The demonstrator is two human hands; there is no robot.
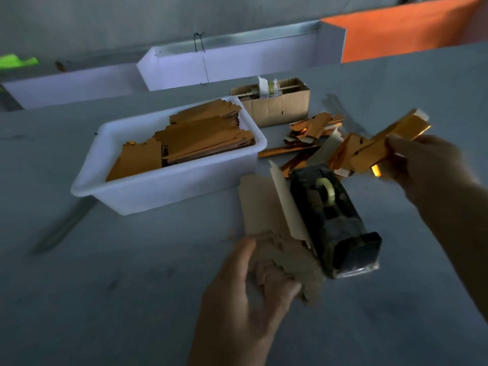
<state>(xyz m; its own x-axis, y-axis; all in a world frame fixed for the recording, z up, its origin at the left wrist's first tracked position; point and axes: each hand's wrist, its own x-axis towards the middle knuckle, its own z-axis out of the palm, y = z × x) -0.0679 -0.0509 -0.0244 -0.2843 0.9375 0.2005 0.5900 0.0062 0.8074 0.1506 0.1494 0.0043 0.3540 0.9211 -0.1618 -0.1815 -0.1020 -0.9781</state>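
Gold blanks (369, 154) sit pinched in the right hand (427, 165); the left hand (243, 299) grips beige cards (264, 207). Best align edges before taping.

left hand (248, 299) curled, gripping; right hand (425, 165) raised, pinching

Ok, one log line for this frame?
left hand grips beige cardboard stack | right hand holds folded gold foil carton aloft | black tape dispenser on grey table between them

Gold card (369, 151) — white tub (169, 191)
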